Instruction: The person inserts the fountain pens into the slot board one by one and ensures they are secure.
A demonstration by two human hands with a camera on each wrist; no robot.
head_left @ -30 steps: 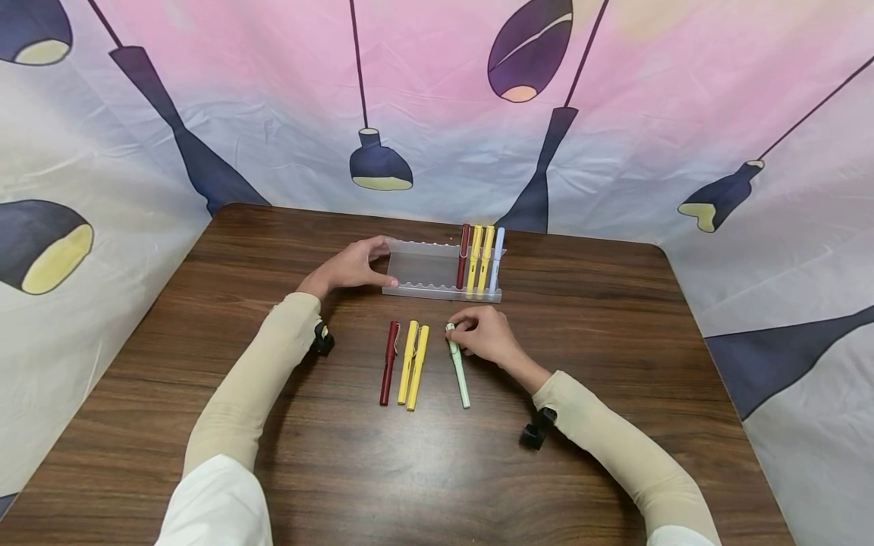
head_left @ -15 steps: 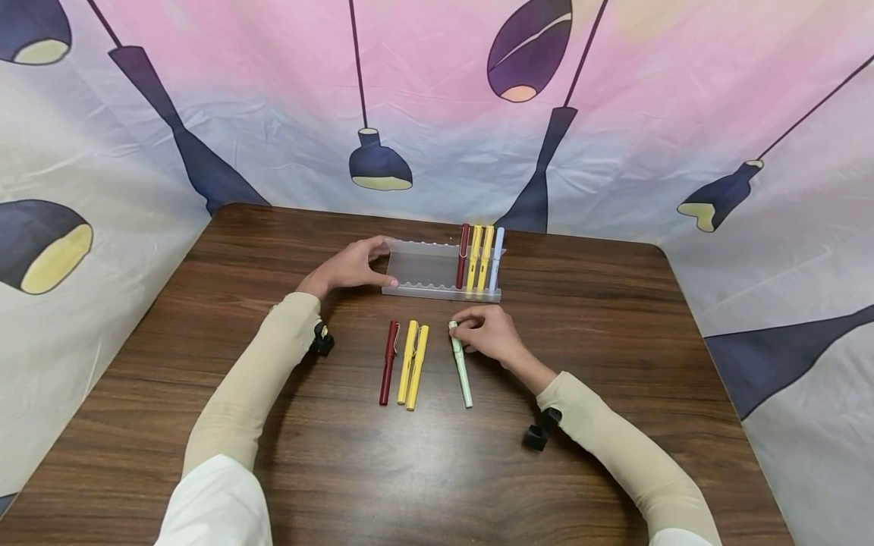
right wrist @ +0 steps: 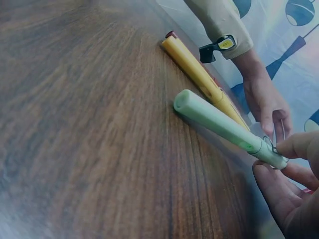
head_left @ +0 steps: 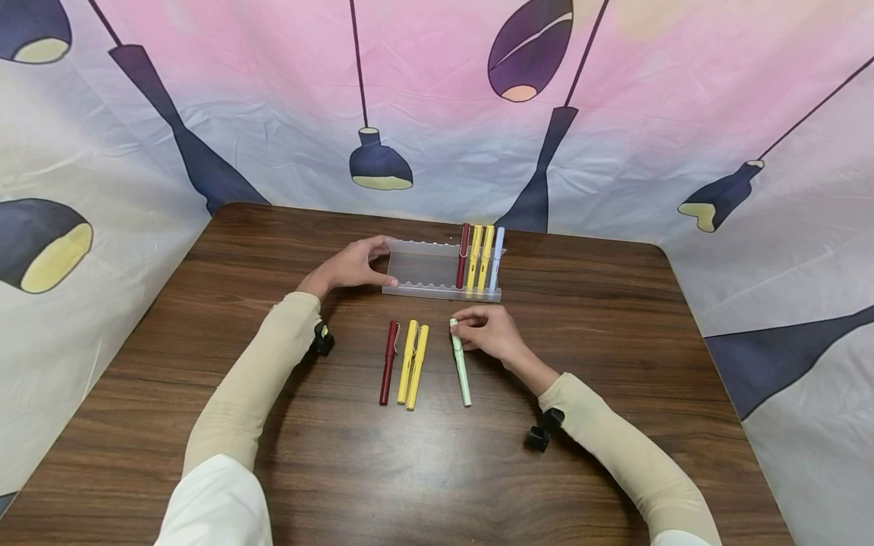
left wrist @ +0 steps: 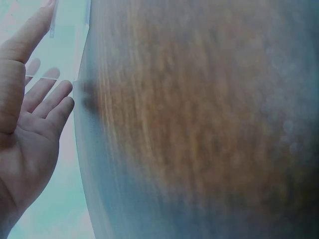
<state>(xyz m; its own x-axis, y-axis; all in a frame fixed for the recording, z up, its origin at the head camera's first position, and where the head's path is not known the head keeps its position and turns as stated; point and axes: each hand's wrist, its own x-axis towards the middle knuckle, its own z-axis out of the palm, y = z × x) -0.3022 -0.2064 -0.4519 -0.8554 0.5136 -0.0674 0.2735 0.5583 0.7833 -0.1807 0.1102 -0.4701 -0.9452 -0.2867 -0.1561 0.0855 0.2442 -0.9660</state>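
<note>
In the head view my left hand [head_left: 351, 264] grips the left end of a clear plastic pen rack [head_left: 423, 269], thumb at the front edge and fingers behind. The left wrist view shows that hand [left wrist: 37, 119] with its thumb and fingers on either side of the clear plastic. My right hand [head_left: 495, 334] pinches a pale green pen [head_left: 461, 371] near its clip end, between thumb and fingers. The right wrist view has the green pen [right wrist: 214, 119] slanting close over the table, its other end pointing away from the hand.
A dark red pen [head_left: 389, 364] and two yellow pens, one at the left [head_left: 407, 364], lie on the wooden table [head_left: 382, 478] left of the green pen. The rack's right part holds a dark red pen [head_left: 463, 256], two yellow pens and a light blue pen [head_left: 498, 258]. A printed curtain [head_left: 437, 91] hangs behind.
My right hand has shifted slightly right with the green pen, whose cap end is a little farther from me. The left hand and the rack have stayed in place.
</note>
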